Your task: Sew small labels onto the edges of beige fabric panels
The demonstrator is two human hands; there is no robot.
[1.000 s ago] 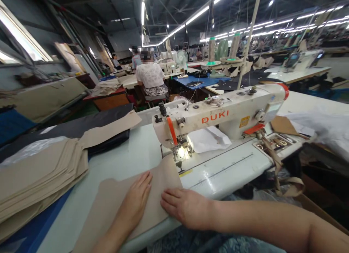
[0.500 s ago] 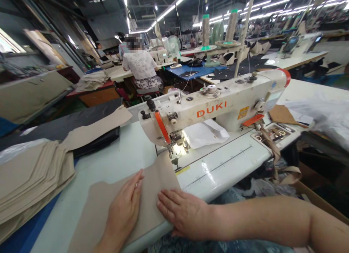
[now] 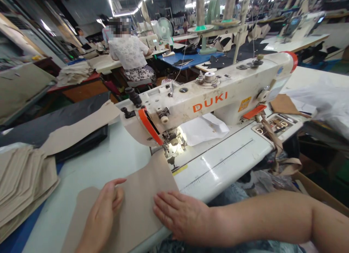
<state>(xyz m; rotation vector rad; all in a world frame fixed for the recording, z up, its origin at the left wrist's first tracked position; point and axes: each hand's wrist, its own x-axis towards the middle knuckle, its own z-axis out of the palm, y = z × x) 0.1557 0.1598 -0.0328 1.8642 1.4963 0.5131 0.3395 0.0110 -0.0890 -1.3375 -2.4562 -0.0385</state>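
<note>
A beige fabric panel [image 3: 141, 187] lies on the pale sewing table, its far end at the lit needle area of a white sewing machine [image 3: 174, 116]. My right hand [image 3: 184, 213] rests flat on the panel's right edge, fingers stretched out close together. Over the left part of the panel is my left hand [image 3: 105, 205], with its index finger extended and the other fingers loosely bent; nothing shows in its grasp. Under the machine arm sits a white sheet [image 3: 203, 129]. The panel's near end is partly hidden by my left hand and forearm.
Stacked beige panels [image 3: 24, 184] lie at the left, near a single beige piece [image 3: 81, 127] on black material [image 3: 65, 114]. An accessory tray [image 3: 276, 127] and beige strap [image 3: 286, 167] are at the right. A co-worker [image 3: 129, 52] sits ahead.
My left hand has shifted left across the panel, and its fingers have bent more, apart from the index finger. My right hand stays flat on the fabric. The camera view has tilted slightly.
</note>
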